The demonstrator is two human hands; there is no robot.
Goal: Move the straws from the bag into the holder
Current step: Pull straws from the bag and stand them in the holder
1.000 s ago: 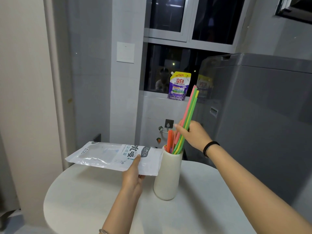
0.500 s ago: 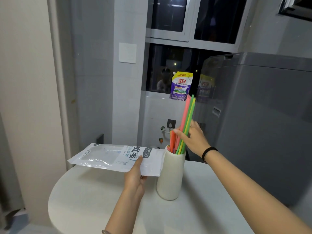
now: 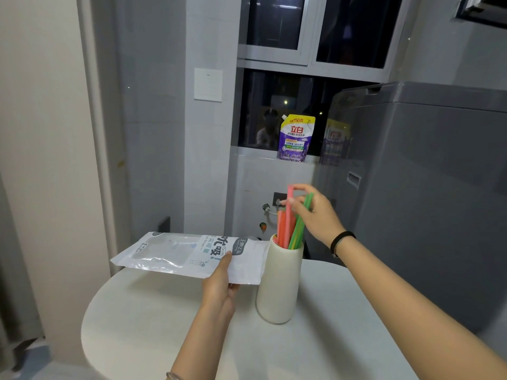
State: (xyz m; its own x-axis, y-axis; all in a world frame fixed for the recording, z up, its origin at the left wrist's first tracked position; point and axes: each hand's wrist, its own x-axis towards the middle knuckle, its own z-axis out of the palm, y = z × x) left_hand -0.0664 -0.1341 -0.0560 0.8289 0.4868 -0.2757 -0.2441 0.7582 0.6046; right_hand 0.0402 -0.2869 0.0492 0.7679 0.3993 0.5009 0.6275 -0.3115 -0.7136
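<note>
A cream ceramic holder (image 3: 278, 286) stands upright on the round white table (image 3: 170, 325). Several coloured straws (image 3: 290, 226), pink, orange, green and yellow, stick out of its mouth. My right hand (image 3: 315, 215) is at the straws' upper ends, fingertips around the pink and green ones. A flat white and clear plastic straw bag (image 3: 189, 255) is held level above the table, its right end beside the holder. My left hand (image 3: 219, 283) grips the bag's near edge. What the bag holds I cannot make out.
A grey washing machine (image 3: 428, 193) stands close behind and right of the table. A purple detergent pouch (image 3: 295, 138) sits on the window sill. The wall and a door frame are at the left.
The straws in my right hand have slid down into the holder, and the hand has moved up to their tips. The bag and left hand have barely moved.
</note>
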